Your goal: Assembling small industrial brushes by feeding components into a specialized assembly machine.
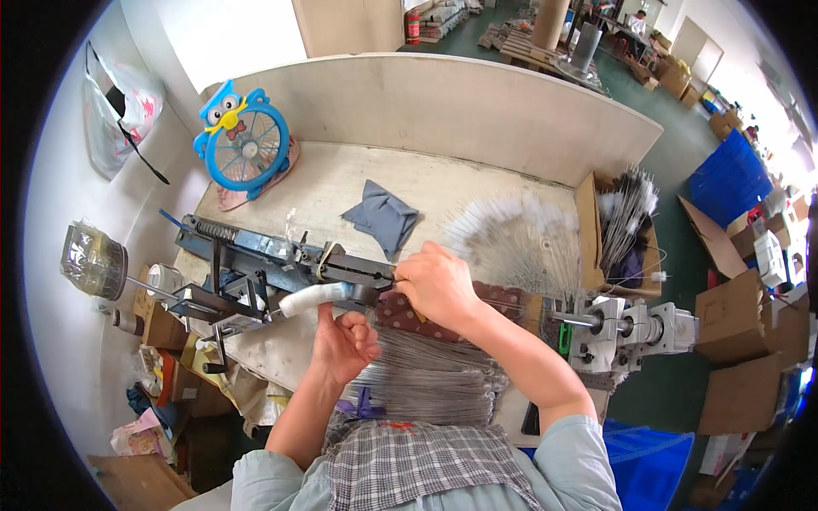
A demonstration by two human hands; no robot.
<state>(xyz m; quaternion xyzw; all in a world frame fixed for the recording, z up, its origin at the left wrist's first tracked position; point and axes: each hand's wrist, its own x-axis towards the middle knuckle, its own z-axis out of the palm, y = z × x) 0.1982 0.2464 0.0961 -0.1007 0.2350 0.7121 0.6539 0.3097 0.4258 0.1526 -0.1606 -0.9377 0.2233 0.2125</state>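
Both hands (345, 341) (437, 285) forward, fingers curled

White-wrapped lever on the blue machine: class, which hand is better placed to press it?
The left hand: its thumb already touches the white-wrapped lever. The right hand is closed at the blue machine jaw, seemingly holding wire.

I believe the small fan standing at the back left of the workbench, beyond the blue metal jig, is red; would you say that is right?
Not quite: the head view shows the small fan is blue, with a yellow beak-like trim on top. It does stand at the back left of the workbench, beyond the blue metal jig.
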